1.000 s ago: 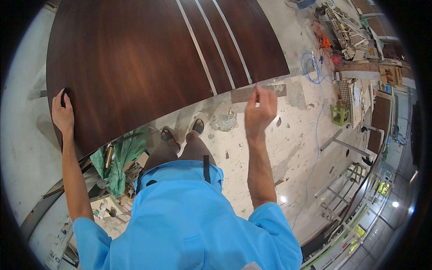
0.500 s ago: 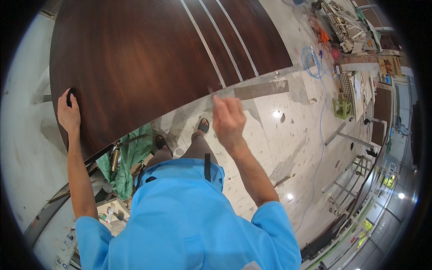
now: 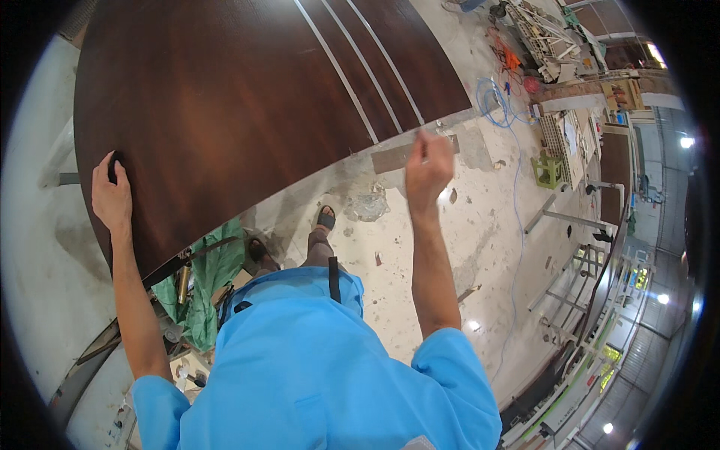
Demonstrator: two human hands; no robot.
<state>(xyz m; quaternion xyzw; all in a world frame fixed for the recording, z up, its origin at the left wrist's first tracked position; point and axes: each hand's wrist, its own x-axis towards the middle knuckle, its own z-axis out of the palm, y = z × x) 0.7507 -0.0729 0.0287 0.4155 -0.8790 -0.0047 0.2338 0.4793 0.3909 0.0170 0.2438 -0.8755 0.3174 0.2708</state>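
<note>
A large dark brown wood-grain panel (image 3: 202, 112) lies in front of me, with three pale strips (image 3: 341, 75) running across its right part to the near edge. At the panel's left edge my left hand (image 3: 112, 199) is closed around a small black object (image 3: 113, 166), mostly hidden by the fingers. My right hand (image 3: 430, 171) is raised just off the near edge, close to the strip ends. Its fingers are curled in a pinch and slightly blurred; whatever they hold, if anything, cannot be made out.
Green sheeting (image 3: 210, 277) lies beneath the panel's near left corner. On the littered floor are crumpled see-through plastic (image 3: 369, 205), a flat grey-brown strip (image 3: 390, 158) and a blue hose (image 3: 491, 105). A green crate (image 3: 547, 171) and metal frames (image 3: 577, 219) stand at right.
My right hand has moved right and forward, nearer the strip ends. The left hand keeps its place on the panel edge. The whole view has shifted slightly.
</note>
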